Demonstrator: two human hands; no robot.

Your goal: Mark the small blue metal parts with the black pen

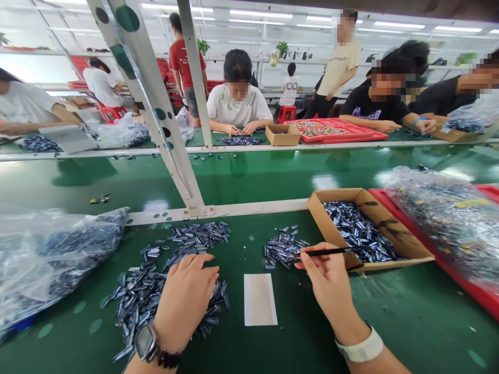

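My left hand [191, 291] rests over a large loose pile of small dark translucent plastic pieces [136, 291], its fingers bent and apart. Nothing shows clearly between them. In my right hand [329, 280] is a pair of slim black tweezers [329, 252], pinched between thumb and fingers. Their tip points left, over a smaller heap of the same pieces [283, 246]. Between my hands a small beige card with white edges [260, 300] lies flat on the green tabletop [296, 343]. Fine detail of the pieces is too small to make out.
A cardboard box [405, 244] of similar pieces stands at right, beside a clear bag [448, 218] on a red tray [483, 306]. Another full plastic bag [58, 259] lies left. A white metal post [156, 119] rises ahead. People work across the green belt [265, 171].
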